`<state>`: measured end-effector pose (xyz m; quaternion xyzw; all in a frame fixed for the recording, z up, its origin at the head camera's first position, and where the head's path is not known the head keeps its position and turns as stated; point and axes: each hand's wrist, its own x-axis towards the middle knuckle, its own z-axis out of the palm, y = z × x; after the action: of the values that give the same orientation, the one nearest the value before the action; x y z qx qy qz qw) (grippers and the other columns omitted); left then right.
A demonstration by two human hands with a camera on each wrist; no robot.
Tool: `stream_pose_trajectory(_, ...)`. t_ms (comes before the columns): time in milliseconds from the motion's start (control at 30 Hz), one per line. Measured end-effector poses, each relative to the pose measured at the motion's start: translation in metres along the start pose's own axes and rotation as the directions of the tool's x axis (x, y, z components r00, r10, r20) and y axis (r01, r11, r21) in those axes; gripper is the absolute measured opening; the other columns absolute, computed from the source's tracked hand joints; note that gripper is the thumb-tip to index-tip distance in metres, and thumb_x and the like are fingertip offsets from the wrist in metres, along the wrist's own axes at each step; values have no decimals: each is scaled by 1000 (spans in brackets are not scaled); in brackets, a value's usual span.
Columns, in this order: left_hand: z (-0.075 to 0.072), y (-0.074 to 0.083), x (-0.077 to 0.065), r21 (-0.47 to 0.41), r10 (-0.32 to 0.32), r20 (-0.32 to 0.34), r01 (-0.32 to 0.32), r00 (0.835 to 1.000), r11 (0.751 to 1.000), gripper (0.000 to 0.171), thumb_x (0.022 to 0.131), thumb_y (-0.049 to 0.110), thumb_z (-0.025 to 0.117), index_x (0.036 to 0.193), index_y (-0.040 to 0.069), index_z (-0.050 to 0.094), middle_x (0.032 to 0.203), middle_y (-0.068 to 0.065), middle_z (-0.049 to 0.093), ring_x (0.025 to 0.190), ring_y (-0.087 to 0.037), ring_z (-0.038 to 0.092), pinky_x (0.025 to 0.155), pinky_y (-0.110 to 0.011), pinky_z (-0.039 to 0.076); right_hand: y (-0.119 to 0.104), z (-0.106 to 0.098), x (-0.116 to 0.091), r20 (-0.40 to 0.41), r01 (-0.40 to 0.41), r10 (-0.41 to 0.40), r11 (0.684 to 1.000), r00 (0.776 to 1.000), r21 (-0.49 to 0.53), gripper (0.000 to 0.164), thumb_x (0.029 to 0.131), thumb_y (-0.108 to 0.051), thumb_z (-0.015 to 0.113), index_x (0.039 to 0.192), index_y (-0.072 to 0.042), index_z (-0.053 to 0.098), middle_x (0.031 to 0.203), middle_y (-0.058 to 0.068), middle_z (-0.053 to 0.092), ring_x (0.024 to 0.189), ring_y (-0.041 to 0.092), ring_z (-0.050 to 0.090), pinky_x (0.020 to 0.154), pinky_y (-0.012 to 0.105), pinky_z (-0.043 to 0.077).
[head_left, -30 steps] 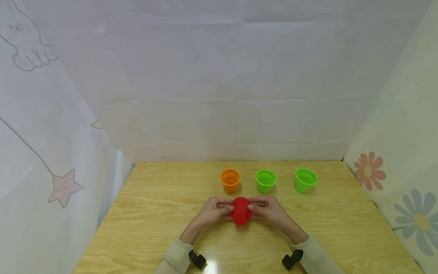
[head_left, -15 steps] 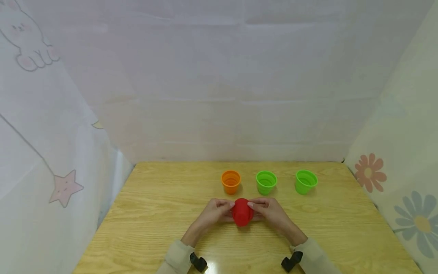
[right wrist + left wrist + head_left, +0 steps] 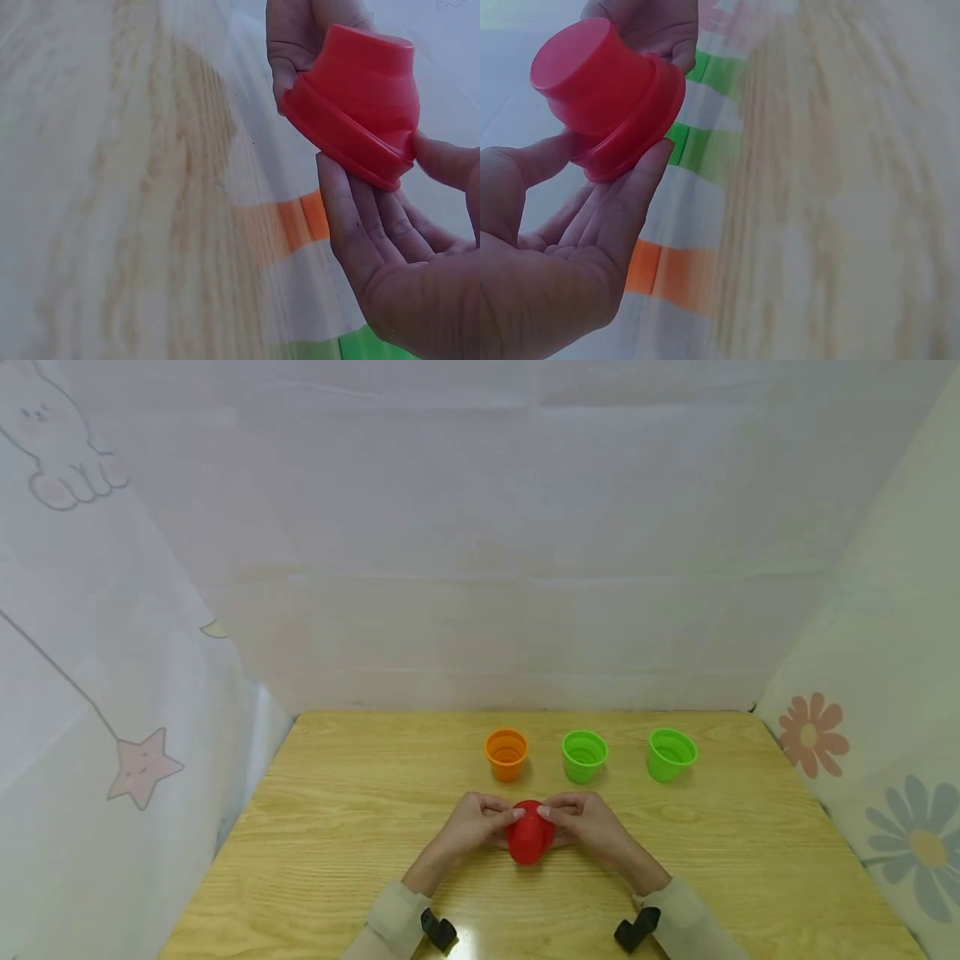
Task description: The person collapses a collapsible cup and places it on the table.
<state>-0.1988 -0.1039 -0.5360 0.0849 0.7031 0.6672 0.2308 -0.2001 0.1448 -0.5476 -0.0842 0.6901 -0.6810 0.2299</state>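
A red collapsible cup (image 3: 528,839) is held between both hands above the near middle of the table. My left hand (image 3: 465,825) pinches its left side, thumb on the wall and fingers at the rim. From the right, my right hand (image 3: 591,825) grips it the same way. In the left wrist view the red cup (image 3: 607,90) has its base turned away from the fingers, and its wall is partly folded near the rim. The right wrist view shows the cup's (image 3: 367,97) fold sitting unevenly, slanting across the wall.
Beyond the hands an orange cup (image 3: 506,756), a green cup (image 3: 584,757) and another green cup (image 3: 671,755) stand upright in a row on the wooden table (image 3: 360,793). Patterned cloth (image 3: 480,568) hangs behind and on both sides.
The red cup has tilted and come slightly nearer the person. Both thumbs have moved inward over it, and its wall looks less even than before. The other cups have stayed put.
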Motion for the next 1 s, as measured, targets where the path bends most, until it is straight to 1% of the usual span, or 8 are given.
stream_pose_trajectory(133,1,-1,-1,35,25,-1,-25,1000,999,32,104,18,68,117,-11,74,107,-23,80,84,-17,79,76,-36,68,-3,2,-1,3,17,-17,999,1000,-29,47,103,-26,70,129,12,64,113,19,79,87,20,79,80,40,68)
stream_pose_trajectory(267,0,-1,-3,60,53,6,-53,999,997,31,105,17,66,119,-9,74,108,-24,79,84,-18,79,75,-35,68,-7,6,-3,3,31,-30,998,1000,-60,45,104,-24,69,130,13,64,114,22,78,87,21,80,79,41,68)
stream_pose_trajectory(433,0,0,-4,109,71,-4,-71,997,992,28,106,15,65,118,-7,75,108,-23,79,83,-17,79,74,-36,68,-8,8,-4,-2,79,-81,982,997,-173,39,105,-21,66,128,10,67,115,23,78,89,21,79,76,37,68)
stream_pose_trajectory(533,1,1,-6,160,82,-12,-79,997,984,26,105,15,65,116,-5,76,108,-21,79,84,-18,79,75,-38,68,-5,9,-4,-3,134,-142,939,990,-317,33,106,-22,65,124,5,71,114,20,78,91,16,77,73,30,67)
stream_pose_trajectory(633,2,1,-8,206,99,-8,-95,995,974,24,106,16,65,115,-3,77,108,-19,80,84,-18,79,74,-37,68,-4,9,-4,5,178,-196,878,981,-443,27,107,-22,64,119,0,74,112,15,78,93,10,74,70,24,65)
stream_pose_trajectory(767,2,2,-9,256,132,10,-130,991,958,23,107,15,63,113,-1,79,104,-18,80,82,-19,79,71,-36,68,-4,10,-5,31,214,-232,831,972,-513,23,108,-20,61,115,-4,75,107,9,79,90,4,72,67,22,63)
stream_pose_trajectory(867,2,2,-8,266,143,18,-143,990,953,23,107,15,62,112,1,79,101,-17,81,79,-19,79,69,-38,68,-4,9,-5,45,218,-227,832,973,-511,23,109,-17,58,117,-3,75,106,10,79,85,4,72,64,23,63)
stream_pose_trajectory(1000,1,0,-6,182,111,14,-112,994,977,27,107,18,62,116,-3,77,102,-19,81,78,-16,78,71,-38,68,-6,9,-6,48,182,-179,884,983,-431,28,110,-16,55,125,3,70,109,16,78,80,10,74,62,28,65)
